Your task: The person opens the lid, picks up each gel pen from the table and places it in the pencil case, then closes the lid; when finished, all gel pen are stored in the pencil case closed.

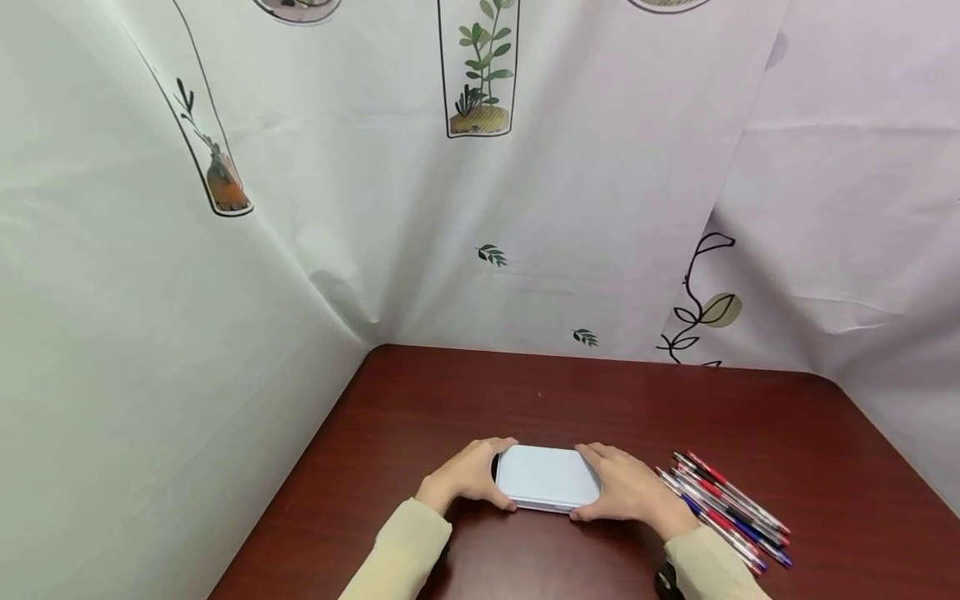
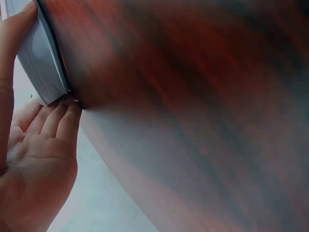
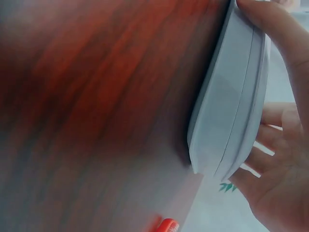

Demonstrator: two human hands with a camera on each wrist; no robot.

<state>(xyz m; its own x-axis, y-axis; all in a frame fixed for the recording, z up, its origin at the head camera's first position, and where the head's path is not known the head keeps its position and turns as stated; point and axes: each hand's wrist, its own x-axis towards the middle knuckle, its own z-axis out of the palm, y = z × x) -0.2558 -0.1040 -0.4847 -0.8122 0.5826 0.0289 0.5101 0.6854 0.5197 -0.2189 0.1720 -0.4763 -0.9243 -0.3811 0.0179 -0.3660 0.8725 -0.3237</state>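
A flat, pale blue-white case (image 1: 548, 477) with rounded corners sits on the table in the middle of the head view. A thin seam runs along its side, plain in the right wrist view on the case (image 3: 227, 96). My left hand (image 1: 474, 475) grips its left end, thumb at the near edge and fingers at the far one. At the right end my right hand (image 1: 621, 487) holds it the same way. In the left wrist view the fingers of the left hand (image 2: 43, 154) bend at the case's far corner. Its underside is hidden.
Several pens (image 1: 723, 508) with red, blue and black parts lie in a loose bundle right of my right hand. The dark red-brown wooden table (image 1: 465, 392) meets a white curtain (image 1: 600, 208) with plant drawings at the back and sides.
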